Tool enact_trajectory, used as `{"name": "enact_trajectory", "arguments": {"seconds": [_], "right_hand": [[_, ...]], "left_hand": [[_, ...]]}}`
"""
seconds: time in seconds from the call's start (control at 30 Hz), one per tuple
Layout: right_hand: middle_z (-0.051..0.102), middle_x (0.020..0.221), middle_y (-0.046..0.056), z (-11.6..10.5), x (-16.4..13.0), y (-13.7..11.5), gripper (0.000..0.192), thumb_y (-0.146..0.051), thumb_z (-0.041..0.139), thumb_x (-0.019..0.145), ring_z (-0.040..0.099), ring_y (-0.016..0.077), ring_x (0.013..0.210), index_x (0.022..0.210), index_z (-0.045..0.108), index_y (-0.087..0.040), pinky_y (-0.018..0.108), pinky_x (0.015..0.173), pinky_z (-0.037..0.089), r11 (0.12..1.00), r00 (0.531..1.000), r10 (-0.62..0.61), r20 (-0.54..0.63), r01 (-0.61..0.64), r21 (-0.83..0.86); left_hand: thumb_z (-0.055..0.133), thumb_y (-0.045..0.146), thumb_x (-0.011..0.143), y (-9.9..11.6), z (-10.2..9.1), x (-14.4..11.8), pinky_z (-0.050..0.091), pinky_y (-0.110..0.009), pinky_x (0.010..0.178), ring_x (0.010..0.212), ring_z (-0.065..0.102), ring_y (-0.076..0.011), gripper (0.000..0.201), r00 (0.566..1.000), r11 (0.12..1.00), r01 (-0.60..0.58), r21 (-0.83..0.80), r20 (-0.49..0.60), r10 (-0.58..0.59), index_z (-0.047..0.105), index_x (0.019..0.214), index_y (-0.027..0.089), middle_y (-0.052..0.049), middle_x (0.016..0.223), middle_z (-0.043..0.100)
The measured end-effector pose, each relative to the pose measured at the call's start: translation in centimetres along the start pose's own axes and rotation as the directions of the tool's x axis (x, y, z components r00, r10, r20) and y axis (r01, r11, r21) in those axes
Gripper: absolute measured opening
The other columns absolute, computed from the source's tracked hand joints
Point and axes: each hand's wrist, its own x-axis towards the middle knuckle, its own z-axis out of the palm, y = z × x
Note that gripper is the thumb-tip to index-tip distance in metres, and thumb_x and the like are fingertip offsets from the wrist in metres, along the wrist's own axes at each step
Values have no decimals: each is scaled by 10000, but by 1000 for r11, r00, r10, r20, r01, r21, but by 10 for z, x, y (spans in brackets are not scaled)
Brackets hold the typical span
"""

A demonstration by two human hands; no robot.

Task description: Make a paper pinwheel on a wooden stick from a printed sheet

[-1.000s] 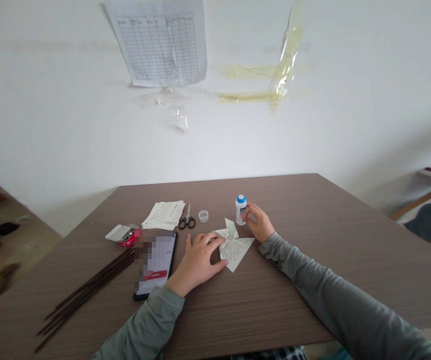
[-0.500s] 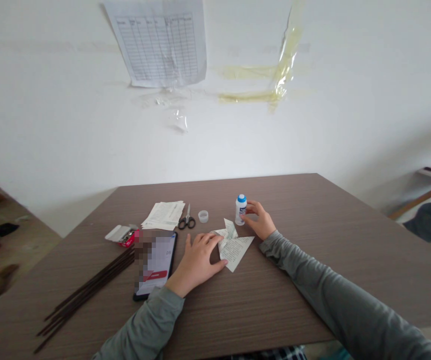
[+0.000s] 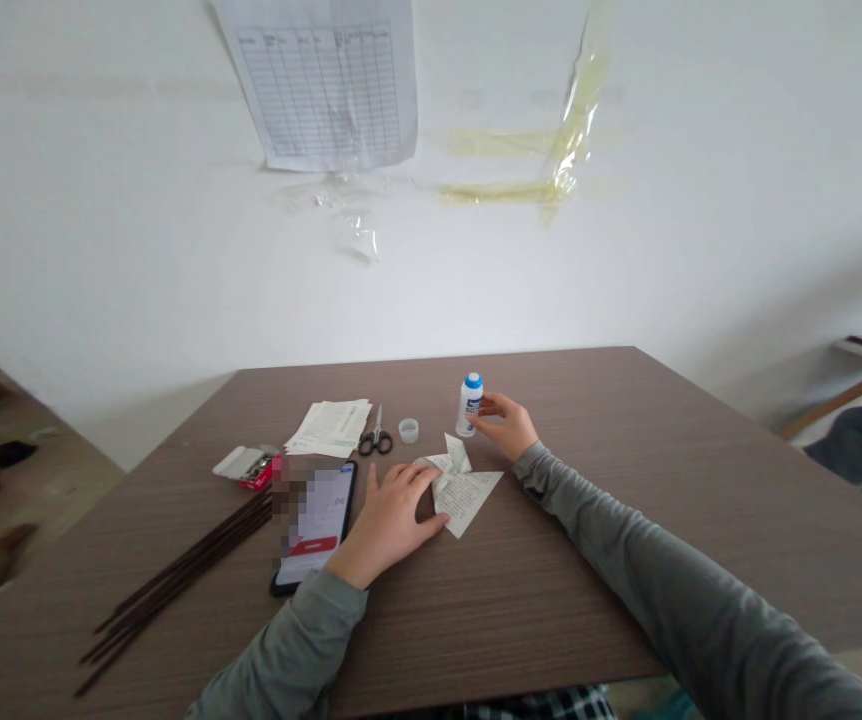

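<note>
My right hand (image 3: 507, 426) has its thumb and fingers around a small white glue bottle (image 3: 468, 408) with a blue top. The bottle is upright; whether its base rests on the table I cannot tell. My left hand (image 3: 393, 515) lies over the left side of a folded printed-paper piece (image 3: 468, 497) with pointed flaps, shaped like a pinwheel. Its thumb and fingers are spread apart, fingertips touching the paper. Part of the paper is hidden under those fingers. A clear round cap (image 3: 408, 431) sits on the table beyond my left hand.
Black-handled scissors (image 3: 376, 439) lie beside a stack of printed paper pieces (image 3: 327, 428). Farther left are an opened red and white box (image 3: 249, 467), several thin dark sticks (image 3: 183, 570) and a phone (image 3: 318, 525). The brown table (image 3: 573, 590) meets a white wall (image 3: 536, 290).
My right hand has moved the glue bottle a little to the left and away from me. My left hand stays on the folded paper. The camera view has shifted slightly.
</note>
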Motion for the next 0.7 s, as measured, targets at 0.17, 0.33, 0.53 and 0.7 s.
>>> {"name": "enact_trajectory", "arguments": {"seconds": [0.17, 0.33, 0.53, 0.7], "right_hand": [[1010, 1141, 89, 26, 26, -9, 471, -414, 1195, 738, 991, 366, 1083, 1105, 929, -286, 572, 1098, 826, 998, 998, 31, 63, -34, 47], [1001, 1121, 103, 50, 42, -12, 396, -276, 1174, 736, 989, 379, 1105, 1037, 918, -267, 601, 1119, 825, 992, 988, 110, 112, -116, 48], [998, 1119, 98, 70, 50, -10, 350, -176, 1113, 758, 991, 381, 1120, 1048, 935, -259, 609, 1143, 819, 988, 977, 149, 154, -152, 8], [1005, 1126, 84, 76, 51, -5, 350, -167, 1099, 766, 994, 363, 1117, 1066, 949, -267, 561, 1101, 834, 990, 975, 142, 170, -143, -2]], "left_hand": [[901, 349, 1096, -6, -4, -2, 302, -943, 1570, 1773, 700, -508, 605, 1000, 1000, 7, 4, -1, -7, 852, 1699, 345, -175, 1811, 823], [907, 329, 1099, -6, -9, -3, 289, -917, 1589, 1790, 695, -498, 615, 1000, 1000, 20, 6, 23, -21, 842, 1711, 356, -168, 1821, 821], [865, 339, 1138, -5, -15, -3, 228, -911, 1608, 1830, 661, -480, 627, 997, 999, 42, 24, 67, -44, 794, 1760, 331, -188, 1879, 776], [848, 336, 1143, -7, -15, -3, 201, -946, 1597, 1829, 659, -494, 633, 996, 999, 46, 23, 74, -47, 778, 1771, 306, -203, 1878, 771]]}}
